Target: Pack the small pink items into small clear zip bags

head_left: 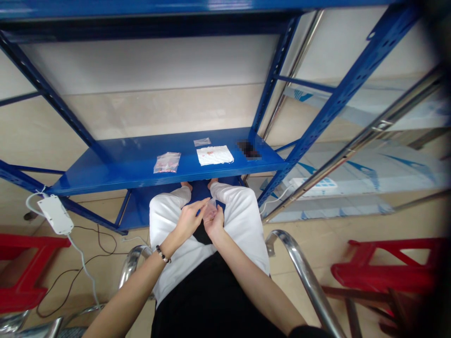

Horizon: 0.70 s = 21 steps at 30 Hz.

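Observation:
A small clear plastic bag (210, 209) is between my two hands, above my lap. My right hand (215, 224) is closed around its lower part, with the palm turned up. From the other side, my left hand (191, 218), with a beaded bracelet on its wrist, has its fingertips closed at the bag's upper edge. Something pinkish shows through the plastic, too small to make out. On the blue shelf (120, 159) in front lie a larger zip bag (167, 163) with small reddish pieces, a white cloth (220, 155) with small reddish bits on it, and a flat clear bag (202, 142).
A dark blurred-out object (248, 149) lies at the shelf's right end. Blue uprights (317, 115) frame the shelf. A white power strip (55, 214) hangs at the left. Red stools (391, 265) stand on both sides, and metal chair arms (299, 267) flank me.

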### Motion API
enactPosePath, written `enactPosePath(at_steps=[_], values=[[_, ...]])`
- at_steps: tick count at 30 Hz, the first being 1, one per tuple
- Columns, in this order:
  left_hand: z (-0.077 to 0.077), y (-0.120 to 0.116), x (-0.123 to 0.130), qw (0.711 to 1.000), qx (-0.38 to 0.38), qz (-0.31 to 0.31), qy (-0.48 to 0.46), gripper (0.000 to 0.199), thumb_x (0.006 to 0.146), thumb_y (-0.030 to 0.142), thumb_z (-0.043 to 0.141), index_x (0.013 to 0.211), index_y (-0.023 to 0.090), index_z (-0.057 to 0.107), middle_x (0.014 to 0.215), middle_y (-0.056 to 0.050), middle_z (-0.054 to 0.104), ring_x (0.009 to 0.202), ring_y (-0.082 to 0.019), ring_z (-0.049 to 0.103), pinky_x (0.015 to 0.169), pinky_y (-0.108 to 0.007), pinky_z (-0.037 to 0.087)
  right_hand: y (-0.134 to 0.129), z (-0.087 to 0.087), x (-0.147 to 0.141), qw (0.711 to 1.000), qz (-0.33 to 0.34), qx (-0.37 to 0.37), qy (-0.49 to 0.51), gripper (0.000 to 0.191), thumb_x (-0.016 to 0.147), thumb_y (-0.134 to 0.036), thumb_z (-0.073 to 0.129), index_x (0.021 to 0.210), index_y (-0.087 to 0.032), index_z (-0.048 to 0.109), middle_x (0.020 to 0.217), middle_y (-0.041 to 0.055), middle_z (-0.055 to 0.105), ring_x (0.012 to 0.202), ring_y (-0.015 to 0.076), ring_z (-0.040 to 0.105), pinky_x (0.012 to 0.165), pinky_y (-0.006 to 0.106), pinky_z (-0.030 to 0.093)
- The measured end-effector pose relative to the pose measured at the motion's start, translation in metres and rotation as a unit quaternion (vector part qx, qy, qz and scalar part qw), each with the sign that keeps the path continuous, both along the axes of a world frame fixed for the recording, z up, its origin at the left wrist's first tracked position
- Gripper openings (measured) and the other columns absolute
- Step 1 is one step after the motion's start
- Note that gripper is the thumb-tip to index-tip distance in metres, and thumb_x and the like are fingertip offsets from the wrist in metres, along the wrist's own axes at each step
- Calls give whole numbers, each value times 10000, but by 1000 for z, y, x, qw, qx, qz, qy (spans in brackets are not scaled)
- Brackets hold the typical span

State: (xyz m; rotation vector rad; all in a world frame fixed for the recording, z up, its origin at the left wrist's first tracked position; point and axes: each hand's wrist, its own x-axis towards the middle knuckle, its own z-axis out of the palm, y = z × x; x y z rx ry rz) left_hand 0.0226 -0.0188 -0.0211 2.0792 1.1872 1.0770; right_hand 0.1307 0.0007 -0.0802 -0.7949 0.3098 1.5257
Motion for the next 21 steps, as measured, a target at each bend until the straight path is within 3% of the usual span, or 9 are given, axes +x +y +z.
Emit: enactPosePath(at_steps=[4,11,16,21], values=[[-1,0,-1,1000,-10,-7,14,362,963,296,478,1296,237,606,1229,-67,681,1077,-213,660,949,-360,514,1,-4,1,1000,-10,-16,11,283,986,-301,409,744,-183,495,533,-61,558,346,20,500,321,45,388],[7,-1,1,998,-12,-57,11,440,944,285,505,1383,258,517,1244,-89,603,1154,-219,571,1005,-376,459,4,-11,-3,999,-14,17,-27,257,982,-265,386,779,-184,521,623,-15,638,497,65,630,438,109,514],[9,-2,0,997,-15,-78,-17,458,981,212,365,1427,240,466,1021,-69,510,945,-174,544,900,-337,469,7,-13,-4,999,-23,23,-41,298,988,-258,375,706,-204,454,516,-62,554,405,54,560,397,114,472],[15,-2,-3,997,-29,-68,-34,448,983,222,371,1416,240,485,896,-32,433,831,-164,485,812,-312,448,13,-23,-7,994,-12,75,-78,316,981,-263,373,673,-220,429,475,-83,501,375,65,529,395,138,472]])
